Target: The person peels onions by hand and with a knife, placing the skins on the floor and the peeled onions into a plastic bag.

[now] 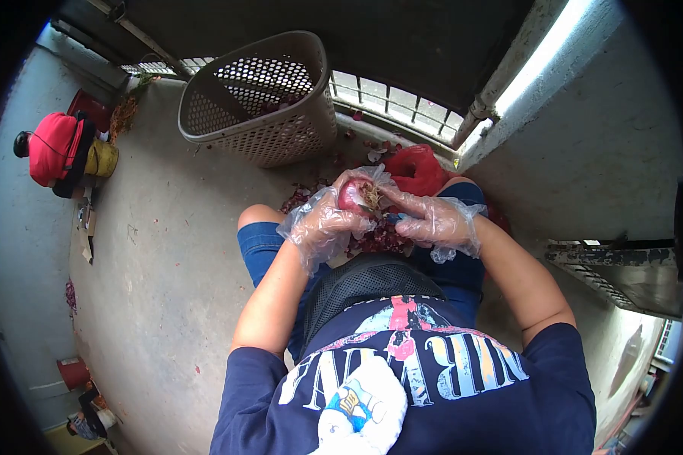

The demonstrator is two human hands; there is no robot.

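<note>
A red onion (354, 196) with dry roots showing is held in front of my lap. My left hand (328, 220), in a clear plastic glove, is wrapped round it from the left. My right hand (432, 220), gloved too, is closed round a small blue-handled tool (393, 218), its fingers touching the onion's right side; the tool's blade is hidden. Dark red onion skins (379, 240) lie below and around both hands. Just behind the hands is a red mesh bag (416, 170).
A tall perforated basket (300, 136) with some onion skins inside stands at upper left. Beyond it runs a barred grille (395, 102). A person in red (51, 149) sits at far left, and a red pot (73, 372) is lower left. A concrete wall is at right.
</note>
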